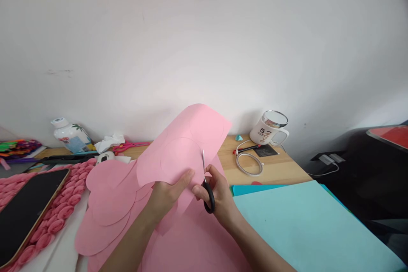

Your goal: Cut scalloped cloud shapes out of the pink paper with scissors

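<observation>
My left hand (170,193) is closed on a curved sheet of pink paper (181,144), thumb on top and the other fingers hidden beneath it. Faint drawn outlines show on the sheet. In my right hand (219,195) is a pair of scissors (208,197) with black handles; a silver blade points up at the sheet's right part, close to a drawn curve. Below and left of my left hand lies a stack of rounded pink paper cutouts (111,204). More pink paper (197,242) lies beneath both forearms.
Light blue paper (302,216) lies at the right. Behind it stand a white mug (266,129) and a coiled white cable (248,165). At the left are a phone (28,212) on a pink woven mat, a white bottle (72,136) and pink scissors (127,146).
</observation>
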Available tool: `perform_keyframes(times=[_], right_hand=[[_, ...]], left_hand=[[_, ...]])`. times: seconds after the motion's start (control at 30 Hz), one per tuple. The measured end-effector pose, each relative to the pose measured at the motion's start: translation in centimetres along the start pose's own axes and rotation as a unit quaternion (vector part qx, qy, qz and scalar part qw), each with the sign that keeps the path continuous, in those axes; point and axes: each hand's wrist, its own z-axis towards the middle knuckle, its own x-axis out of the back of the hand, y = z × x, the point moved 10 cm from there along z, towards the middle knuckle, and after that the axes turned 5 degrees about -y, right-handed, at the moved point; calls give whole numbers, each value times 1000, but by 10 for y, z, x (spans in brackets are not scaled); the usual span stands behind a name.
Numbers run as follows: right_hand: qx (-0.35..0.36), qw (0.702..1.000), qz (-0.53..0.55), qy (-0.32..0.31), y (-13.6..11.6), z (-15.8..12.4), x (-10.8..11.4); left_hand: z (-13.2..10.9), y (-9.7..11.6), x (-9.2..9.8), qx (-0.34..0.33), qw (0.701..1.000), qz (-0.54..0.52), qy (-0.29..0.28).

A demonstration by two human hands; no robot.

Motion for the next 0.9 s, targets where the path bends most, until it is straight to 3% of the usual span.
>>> perform_keyframes(times=[0.13, 0.3, 0.9], right_hand=[[-5, 1000, -1, 1, 5, 1, 3], [27, 999, 37, -24, -2, 2, 1], [21, 999, 25, -30, -2, 2, -1]], left_hand=[[1, 2, -6, 2, 999, -1, -41], [-2, -6, 1, 35, 999, -7, 5], [-1, -5, -3, 33, 997, -71, -20]])
